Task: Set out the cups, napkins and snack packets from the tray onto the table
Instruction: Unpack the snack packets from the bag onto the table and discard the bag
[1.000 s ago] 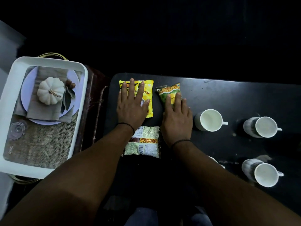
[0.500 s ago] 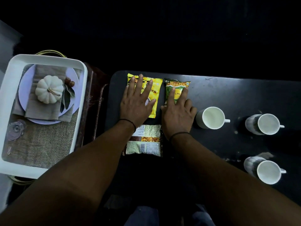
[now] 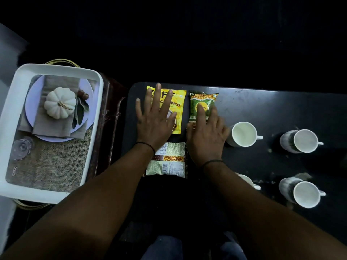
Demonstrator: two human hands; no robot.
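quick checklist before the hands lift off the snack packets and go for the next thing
1. Yellow packet flat on the black table under the left hand: ok.
2. Green packet flat under the right hand, apart from the yellow one: ok.
3. Third packet lying on the table nearer the person: ok.
4. Cups out on the table: three stand upright in full view, a fourth cup is mostly hidden by the right arm: cannot tell.
5. Right hand clear of the nearest cup: not ok, very close.
6. Napkins set out: cannot tell.
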